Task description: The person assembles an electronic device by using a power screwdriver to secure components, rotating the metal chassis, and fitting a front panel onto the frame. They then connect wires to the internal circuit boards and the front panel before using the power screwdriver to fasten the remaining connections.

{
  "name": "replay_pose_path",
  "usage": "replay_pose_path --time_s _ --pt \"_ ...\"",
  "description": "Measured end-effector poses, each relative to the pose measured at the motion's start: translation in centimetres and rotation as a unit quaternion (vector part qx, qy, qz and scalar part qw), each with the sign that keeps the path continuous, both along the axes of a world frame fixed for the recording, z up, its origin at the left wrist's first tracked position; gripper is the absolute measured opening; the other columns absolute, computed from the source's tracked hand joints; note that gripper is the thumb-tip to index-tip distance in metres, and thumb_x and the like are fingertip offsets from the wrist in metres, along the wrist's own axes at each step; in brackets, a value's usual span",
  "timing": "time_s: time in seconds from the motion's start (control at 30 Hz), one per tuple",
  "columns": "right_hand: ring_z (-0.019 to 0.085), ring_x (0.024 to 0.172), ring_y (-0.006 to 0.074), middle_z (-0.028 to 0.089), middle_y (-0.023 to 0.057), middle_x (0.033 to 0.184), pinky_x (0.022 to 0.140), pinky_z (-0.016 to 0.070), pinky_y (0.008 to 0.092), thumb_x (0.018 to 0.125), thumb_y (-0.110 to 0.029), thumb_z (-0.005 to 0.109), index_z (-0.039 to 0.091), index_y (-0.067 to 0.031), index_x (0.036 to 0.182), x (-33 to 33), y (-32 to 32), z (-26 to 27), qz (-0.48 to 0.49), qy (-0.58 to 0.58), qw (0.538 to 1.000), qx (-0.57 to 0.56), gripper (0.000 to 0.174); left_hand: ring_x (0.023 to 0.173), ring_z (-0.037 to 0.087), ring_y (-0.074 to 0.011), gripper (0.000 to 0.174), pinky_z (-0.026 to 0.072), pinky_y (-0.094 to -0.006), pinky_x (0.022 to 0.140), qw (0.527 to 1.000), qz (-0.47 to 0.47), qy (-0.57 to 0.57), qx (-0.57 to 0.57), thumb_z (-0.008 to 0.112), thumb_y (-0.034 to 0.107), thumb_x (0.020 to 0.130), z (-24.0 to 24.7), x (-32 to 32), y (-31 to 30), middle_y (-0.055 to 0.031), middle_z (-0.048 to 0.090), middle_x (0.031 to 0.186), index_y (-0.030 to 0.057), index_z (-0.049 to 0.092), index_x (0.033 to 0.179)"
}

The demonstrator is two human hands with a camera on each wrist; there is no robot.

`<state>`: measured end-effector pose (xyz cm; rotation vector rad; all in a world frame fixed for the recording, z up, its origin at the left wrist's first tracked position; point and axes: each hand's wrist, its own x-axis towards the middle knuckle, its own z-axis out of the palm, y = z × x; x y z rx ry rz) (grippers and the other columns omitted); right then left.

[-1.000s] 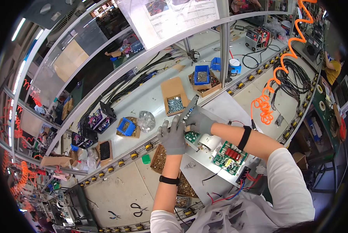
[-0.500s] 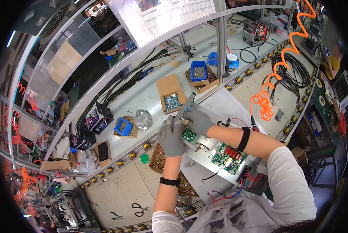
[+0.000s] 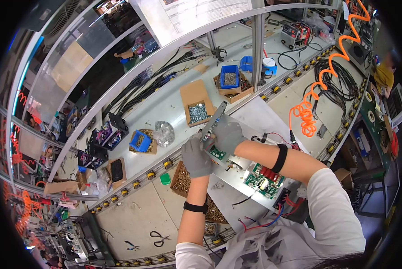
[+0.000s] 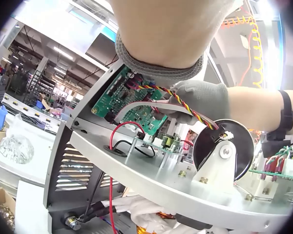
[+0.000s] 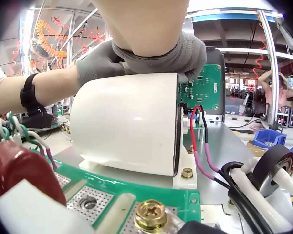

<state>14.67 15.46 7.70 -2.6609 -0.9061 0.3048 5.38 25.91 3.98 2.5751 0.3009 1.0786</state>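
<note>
An upright grey panel (image 3: 217, 117) with a green circuit board (image 4: 107, 97) on its inner face stands at the end of a metal chassis (image 4: 136, 178). My gloved left hand (image 3: 196, 158) holds the panel's near end, fingers bent at its edge. Against the panel's inner side lies my gloved right hand (image 3: 229, 134), its fingers by the circuit board; I cannot tell what they grip. A grey ribbon cable (image 4: 132, 107) and twisted coloured wires (image 4: 185, 105) pass in front of that hand. Below the right wrist is a large white cylinder (image 5: 127, 124) mounted on the chassis.
Behind the chassis, a board with red parts (image 3: 266, 179) sits nearest my body. Cartons of brass fasteners (image 3: 181, 180) stand left of the chassis. A box of screws (image 3: 198, 112) and blue bins (image 3: 230, 75) are farther back. Scissors (image 3: 158, 239) lie front left; an orange coiled hose (image 3: 306, 119) hangs right.
The left hand's fingers, spread and partly raised earlier, have drawn in at the panel's near end. My right hand has shifted slightly along the panel's inner side. The head view has tilted a little.
</note>
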Motion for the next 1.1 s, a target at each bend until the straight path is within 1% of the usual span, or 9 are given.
replay_pose_path --time_s 0.23,0.3,0.67,0.73,0.8,0.83,0.9,0.97,1.1 --pt "0.066 0.085 0.0254 0.068 0.0106 0.088 0.066 0.0525 0.0362 0.077 -0.025 0.063 0.071 -0.0117 0.085 -0.1 1.0 -0.1 0.064 -0.097 0.989 -0.091 0.017 0.085 0.054 -0.0332 0.027 0.0425 -0.0409 0.076 1.0 0.011 0.009 -0.014 0.057 0.0 0.076 -0.1 0.1 -0.2 -0.0115 0.061 0.094 0.0071 0.057 0.103" --pt "0.067 0.084 0.0253 0.068 0.0089 0.087 0.067 0.0523 0.0369 0.076 -0.026 0.064 0.07 -0.0118 0.087 0.2 0.9 -0.3 -0.018 -0.041 0.998 -0.035 0.019 0.084 0.053 -0.0333 0.027 0.0422 -0.0412 0.075 1.0 0.004 -0.012 -0.02 0.057 0.0 0.076 -0.3 0.2 -0.1 -0.0115 0.061 0.094 0.0072 0.056 0.102" --pt "0.061 0.094 0.0287 0.062 0.0077 0.093 0.071 0.0512 0.0393 0.075 -0.024 0.065 0.068 -0.0119 0.092 1.6 -0.4 -3.8 0.044 -0.174 0.981 0.079 0.021 0.082 0.053 -0.0335 0.026 0.0413 -0.0419 0.073 0.999 0.013 -0.009 -0.038 0.059 0.0 0.074 -0.1 0.2 -0.3 -0.0117 0.06 0.091 0.0062 0.055 0.099" --pt "0.061 0.094 0.0288 0.063 0.0079 0.093 0.071 0.0512 0.0394 0.075 -0.023 0.065 0.068 -0.0111 0.092 1.6 -0.4 -2.3 0.054 -0.18 0.978 0.096 0.021 0.082 0.053 -0.0342 0.025 0.0416 -0.0422 0.072 0.999 0.01 -0.007 -0.037 0.059 0.002 0.075 0.1 0.0 -0.4 -0.0124 0.059 0.09 0.0056 0.055 0.099" --pt "0.062 0.092 0.0285 0.064 0.0085 0.094 0.073 0.0509 0.0391 0.077 -0.024 0.063 0.067 -0.0102 0.092 1.6 -0.2 1.6 0.04 -0.004 0.997 -0.059 0.021 0.087 0.055 -0.0325 0.026 0.0441 -0.0396 0.078 0.997 -0.02 0.002 -0.073 0.059 0.009 0.078 0.8 -0.5 -0.1 -0.0144 0.06 0.093 0.0031 0.054 0.103" --pt "0.062 0.092 0.0285 0.064 0.0085 0.094 0.073 0.0509 0.0391 0.077 -0.024 0.063 0.067 -0.0102 0.092 1.7 -0.8 2.9 0.039 -0.007 0.997 -0.059 0.021 0.087 0.055 -0.0325 0.026 0.0441 -0.0396 0.078 0.997 -0.021 -0.001 -0.073 0.059 0.009 0.078 0.8 -0.8 0.0 -0.0144 0.06 0.093 0.0031 0.054 0.103" --pt "0.062 0.09 0.0287 0.064 0.0096 0.095 0.076 0.0498 0.0404 0.08 -0.028 0.061 0.068 -0.0101 0.09 1.3 -2.2 4.9 0.064 0.006 0.995 -0.081 0.022 0.094 0.056 -0.0281 0.033 0.0446 -0.0362 0.084 0.971 -0.048 -0.047 -0.23 0.059 0.014 0.08 -0.2 -1.9 0.8 -0.0157 0.059 0.1 0.0007 0.052 0.11" --pt "0.062 0.089 0.0297 0.064 0.0114 0.095 0.076 0.0484 0.0424 0.083 -0.032 0.058 0.067 -0.0112 0.093 -0.1 -6.1 7.3 0.116 -0.031 0.992 -0.029 0.025 0.097 0.056 -0.026 0.036 0.0439 -0.0352 0.086 0.971 -0.032 -0.06 -0.23 0.059 0.013 0.081 -2.2 -3.1 1.7 -0.0157 0.058 0.105 0.0 0.05 0.113" --pt "0.059 0.09 0.0294 0.061 0.0103 0.09 0.074 0.0457 0.0406 0.08 -0.032 0.062 0.066 -0.0136 0.094 -3.9 -16.3 7.2 0.076 -0.141 0.987 0.007 0.023 0.102 0.054 -0.0241 0.044 0.0435 -0.0349 0.087 0.953 -0.001 -0.037 -0.3 0.059 0.01 0.081 -6.2 -5.1 2.2 -0.0154 0.054 0.114 0.0019 0.048 0.123"
